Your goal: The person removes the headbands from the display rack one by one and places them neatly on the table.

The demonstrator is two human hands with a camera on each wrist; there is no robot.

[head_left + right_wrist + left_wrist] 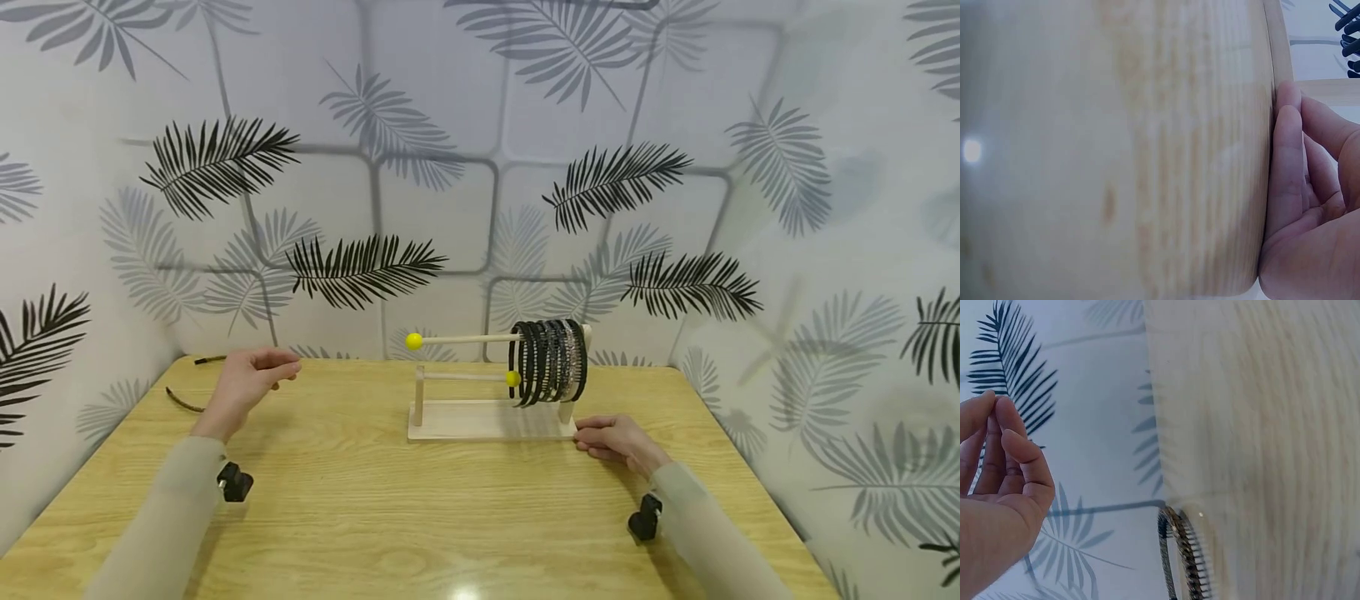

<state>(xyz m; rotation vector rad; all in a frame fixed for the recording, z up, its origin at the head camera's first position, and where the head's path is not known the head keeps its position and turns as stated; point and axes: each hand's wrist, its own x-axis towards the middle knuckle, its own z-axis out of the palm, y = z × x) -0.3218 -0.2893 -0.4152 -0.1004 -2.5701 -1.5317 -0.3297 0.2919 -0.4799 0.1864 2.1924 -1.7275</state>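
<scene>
A wooden headband stand (457,423) with yellow-tipped rods is on the table. Black and grey headbands (551,362) hang in a tight row at its right end. Thumb and fingers of my right hand (618,442) pinch the right front corner of the stand's base. To the left, my left hand (251,383) is raised over the table, fingers loosely bent and thumb near the index tip, with nothing seen between them. Behind that wrist lies a dark brown headband (182,402), partly hidden in the head view; its textured band (1186,556) shows in the left wrist view.
The light wooden table (360,517) ends at the back against a leaf-patterned cloth (442,217), which also runs along both sides. The upper rod (468,339) of the stand sticks out leftward, ending in a yellow ball (414,342).
</scene>
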